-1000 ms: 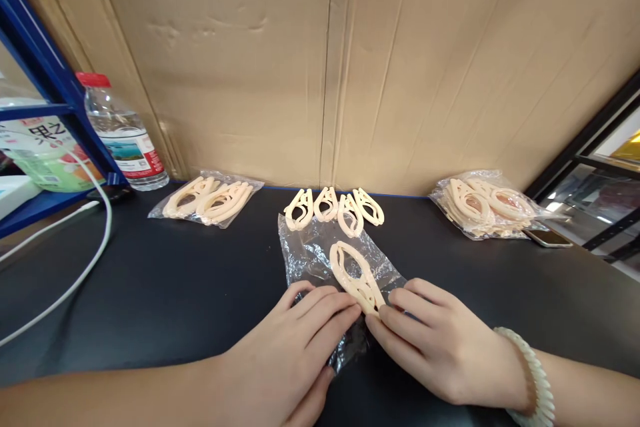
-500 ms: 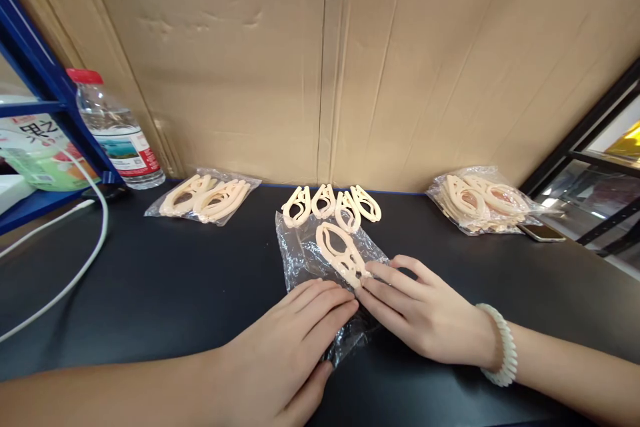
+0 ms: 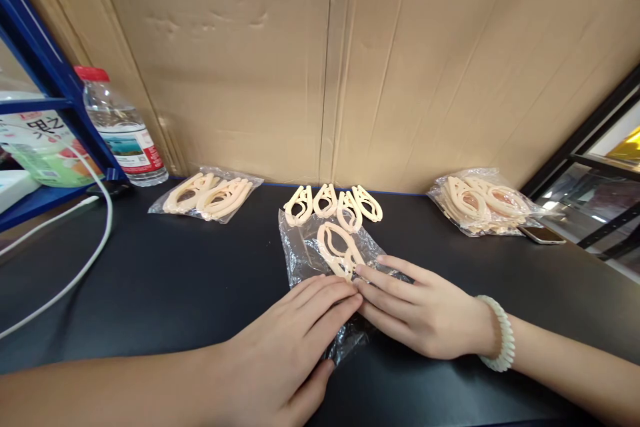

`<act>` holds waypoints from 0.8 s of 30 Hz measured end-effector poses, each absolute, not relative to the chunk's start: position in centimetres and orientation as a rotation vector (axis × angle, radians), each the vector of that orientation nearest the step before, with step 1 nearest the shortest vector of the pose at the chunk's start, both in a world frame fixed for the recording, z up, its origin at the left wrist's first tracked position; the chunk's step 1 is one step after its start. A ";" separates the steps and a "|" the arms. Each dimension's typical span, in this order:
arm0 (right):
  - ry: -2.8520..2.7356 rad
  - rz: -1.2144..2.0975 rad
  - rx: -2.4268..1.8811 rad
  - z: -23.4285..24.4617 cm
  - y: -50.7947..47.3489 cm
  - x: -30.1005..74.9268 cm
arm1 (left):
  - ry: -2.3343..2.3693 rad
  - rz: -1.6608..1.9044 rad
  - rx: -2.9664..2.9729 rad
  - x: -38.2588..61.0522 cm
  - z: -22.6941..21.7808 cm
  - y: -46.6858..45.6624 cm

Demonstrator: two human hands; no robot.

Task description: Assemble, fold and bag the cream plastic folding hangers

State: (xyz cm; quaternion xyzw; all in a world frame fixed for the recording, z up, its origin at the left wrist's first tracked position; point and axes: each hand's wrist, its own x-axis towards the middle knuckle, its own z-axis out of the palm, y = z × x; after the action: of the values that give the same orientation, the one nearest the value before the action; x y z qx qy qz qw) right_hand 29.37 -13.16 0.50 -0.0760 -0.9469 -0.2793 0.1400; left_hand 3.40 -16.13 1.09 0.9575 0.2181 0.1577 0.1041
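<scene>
A beige folded travel hanger (image 3: 327,260) lies at the middle of the table on a clear plastic bag (image 3: 300,247); I cannot tell whether it is inside the film. My left hand (image 3: 295,333) rests over the bag's near part, fingers stretched out and thumb apart. From the other side, my right hand (image 3: 417,307) lies on the bag with fingers spread, its fingertips at the hanger's near end and meeting those of my left hand. Both hands hide part of the bag. Just beyond it, several loose folded hangers (image 3: 349,211) stand in a group.
At the back left is a bagged pair of hangers (image 3: 220,199); back right, a bagged stack (image 3: 470,203) beside a phone (image 3: 543,234). A water bottle (image 3: 125,140), white cable (image 3: 95,247) and blue shelf (image 3: 65,120) are left. A cardboard wall (image 3: 240,80) closes the back.
My fingers have shifted slightly over the hanger's near end, covering more of it. The right hand has moved a little left and up. The view has shifted slightly.
</scene>
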 end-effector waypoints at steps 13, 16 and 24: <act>-2.750 -0.838 -0.260 0.3 -12.6 29.5 | 0.601 0.475 2.789 3.4 1.1 -16.2; -2.734 -0.916 -0.195 0.4 -12.5 29.6 | 0.584 0.464 2.785 3.5 1.1 -16.1; -2.756 -1.076 -0.379 0.9 -13.8 29.3 | 0.598 0.447 2.766 3.5 1.1 -16.0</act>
State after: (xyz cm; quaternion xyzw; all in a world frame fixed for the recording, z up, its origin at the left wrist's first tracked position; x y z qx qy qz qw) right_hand 29.34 -13.80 0.92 -0.1267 -0.9211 -0.3595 0.0795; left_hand 3.54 -16.03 1.08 0.9562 0.2068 0.1547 0.1379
